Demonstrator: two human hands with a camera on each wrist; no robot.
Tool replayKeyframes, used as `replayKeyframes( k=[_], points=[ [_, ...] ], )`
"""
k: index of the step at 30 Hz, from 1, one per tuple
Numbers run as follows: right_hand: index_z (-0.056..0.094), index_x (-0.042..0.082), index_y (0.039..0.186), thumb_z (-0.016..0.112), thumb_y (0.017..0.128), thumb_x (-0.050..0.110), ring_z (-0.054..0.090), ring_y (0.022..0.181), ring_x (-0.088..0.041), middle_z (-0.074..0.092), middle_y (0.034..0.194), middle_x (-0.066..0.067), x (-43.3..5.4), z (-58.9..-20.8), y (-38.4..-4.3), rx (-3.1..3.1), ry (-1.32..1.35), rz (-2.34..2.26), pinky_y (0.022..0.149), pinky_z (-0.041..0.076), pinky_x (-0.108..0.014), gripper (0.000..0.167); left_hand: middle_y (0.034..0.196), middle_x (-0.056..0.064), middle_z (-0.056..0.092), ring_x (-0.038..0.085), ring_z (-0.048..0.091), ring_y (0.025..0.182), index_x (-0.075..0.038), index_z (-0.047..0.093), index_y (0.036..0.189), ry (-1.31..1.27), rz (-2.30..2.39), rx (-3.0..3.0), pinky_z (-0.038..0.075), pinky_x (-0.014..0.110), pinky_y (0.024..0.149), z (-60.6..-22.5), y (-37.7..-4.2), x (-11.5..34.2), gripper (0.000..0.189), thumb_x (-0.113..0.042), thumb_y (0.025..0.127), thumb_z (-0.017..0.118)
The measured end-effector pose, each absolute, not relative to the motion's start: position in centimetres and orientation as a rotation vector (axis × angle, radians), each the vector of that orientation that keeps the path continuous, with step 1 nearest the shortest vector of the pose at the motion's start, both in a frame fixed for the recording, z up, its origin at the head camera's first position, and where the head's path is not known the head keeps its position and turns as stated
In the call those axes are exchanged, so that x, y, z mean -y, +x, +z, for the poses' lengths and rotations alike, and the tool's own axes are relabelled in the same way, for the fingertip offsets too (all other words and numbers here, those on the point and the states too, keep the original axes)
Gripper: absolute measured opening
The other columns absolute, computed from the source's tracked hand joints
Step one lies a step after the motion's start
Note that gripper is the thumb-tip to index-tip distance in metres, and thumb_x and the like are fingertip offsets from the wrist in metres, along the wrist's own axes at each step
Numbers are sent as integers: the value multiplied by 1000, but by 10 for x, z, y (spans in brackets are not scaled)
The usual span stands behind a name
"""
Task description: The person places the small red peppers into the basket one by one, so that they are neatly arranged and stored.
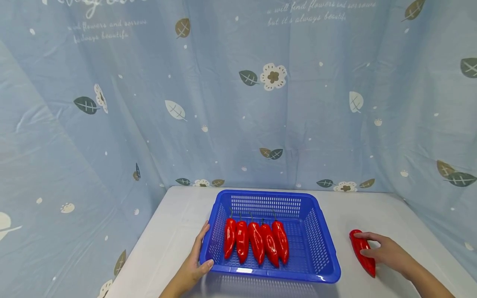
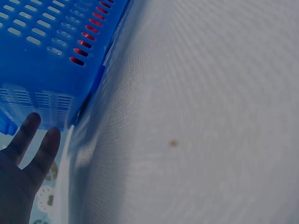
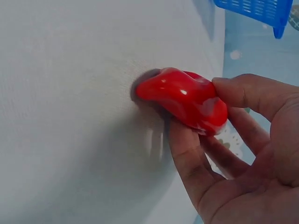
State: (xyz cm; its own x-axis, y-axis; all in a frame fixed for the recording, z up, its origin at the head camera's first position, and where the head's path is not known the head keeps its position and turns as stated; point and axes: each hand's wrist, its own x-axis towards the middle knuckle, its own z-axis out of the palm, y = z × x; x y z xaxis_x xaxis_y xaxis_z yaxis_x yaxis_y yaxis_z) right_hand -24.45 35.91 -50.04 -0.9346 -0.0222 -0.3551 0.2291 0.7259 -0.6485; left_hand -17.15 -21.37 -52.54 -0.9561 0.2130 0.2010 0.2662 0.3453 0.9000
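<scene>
A blue perforated plastic basket (image 1: 283, 275) stands on the white table. Several glossy red peppers (image 1: 256, 243) with thin green stems lie in it side by side, left of the middle. At the basket's front left corner, my left hand (image 1: 189, 267) rests its thumb on the front rim and its fingers along the left side. The left wrist view shows two straight, spread fingers (image 2: 46, 151) beside the basket wall (image 2: 44, 65). Right of the basket, my right hand (image 1: 392, 255) holds another red pepper (image 3: 187, 100) between thumb and fingers, close to the tabletop.
The white table (image 1: 186, 219) extends on both sides of the basket. A blue curtain (image 1: 231, 107) with leaf and flower prints hangs behind the table and along its sides.
</scene>
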Motion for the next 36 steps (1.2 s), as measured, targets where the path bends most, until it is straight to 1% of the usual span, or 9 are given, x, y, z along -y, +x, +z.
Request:
replayKeyframes(
  k=[4, 12, 16, 26, 33, 36],
  points=[
    [47, -4, 144, 83, 82, 27, 39, 119, -63, 33, 137, -46, -359, -501, -243, -2585, 173, -1063, 76, 62, -47, 79, 171, 12, -1, 53, 7, 151, -29, 9, 164, -480, -1706, 2530, 21, 82, 104, -525, -172, 214, 93, -23, 88, 63],
    [48, -5, 144, 83, 82, 27, 35, 121, -64, 34, 138, -45, -359, -503, -244, -2600, 169, -1060, 76, 62, -47, 78, 171, 11, -1, 54, 8, 151, -30, 9, 164, -441, -1722, 2543, 27, 80, 103, -526, -172, 214, 92, -25, 89, 63],
    [48, -5, 144, 82, 83, 26, 35, 121, -64, 34, 138, -45, -359, -504, -244, -2597, 177, -1057, 77, 62, -48, 77, 171, 11, -1, 53, 7, 151, -31, 9, 164, -432, -1730, 2548, 26, 80, 103, -525, -171, 214, 92, -25, 89, 63],
    [48, -4, 145, 80, 85, 22, 38, 119, -62, 34, 138, -45, -356, -502, -244, -2594, 187, -1095, 76, 62, -47, 73, 171, 13, -2, 55, 8, 150, -30, 8, 164, -423, -1724, 2557, 28, 80, 102, -525, -172, 213, 93, -26, 89, 62],
    [48, -3, 145, 79, 86, 23, 48, 112, -55, 36, 138, -43, -351, -495, -240, -2581, 169, -1114, 75, 62, -46, 72, 171, 12, -1, 54, 8, 150, -30, 9, 164, -426, -1721, 2553, 27, 80, 103, -524, -172, 213, 92, -26, 89, 63],
    [48, -3, 145, 78, 87, 23, 49, 112, -54, 37, 137, -43, -348, -491, -239, -2579, 153, -1119, 75, 62, -45, 71, 171, 12, -1, 54, 8, 150, -30, 9, 164, -424, -1720, 2553, 27, 80, 103, -525, -172, 213, 92, -26, 89, 63]
  ],
)
